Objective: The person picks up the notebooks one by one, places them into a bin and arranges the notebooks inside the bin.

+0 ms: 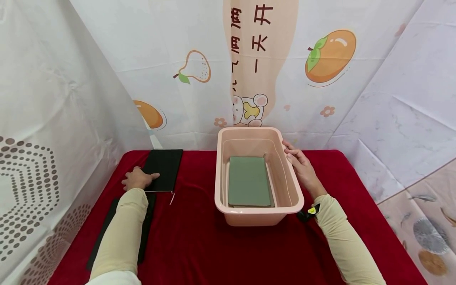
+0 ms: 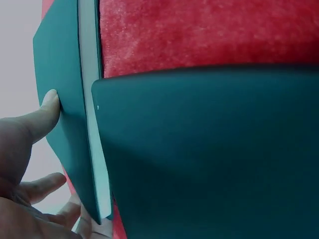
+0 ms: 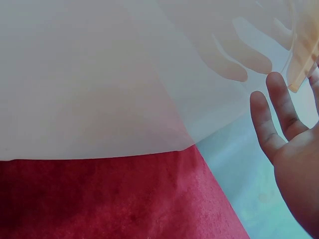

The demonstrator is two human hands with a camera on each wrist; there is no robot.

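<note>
Black notebook (image 1: 165, 168) touched by thumb of left grip (image 1: 138, 179), fingers spread wide; rim of pink basin (image 1: 254, 219) touched by right grip (image 1: 303, 168), fingers loosely extended.

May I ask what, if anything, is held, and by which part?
I cannot tell: left hand touches black rectangular notebook's cover; right hand touches pink plastic tub's right rim.

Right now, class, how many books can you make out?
3: the green book inside the tub, a black book touched by the left hand, and what looks like another black one beneath the left forearm. More may be hidden underneath.
</note>
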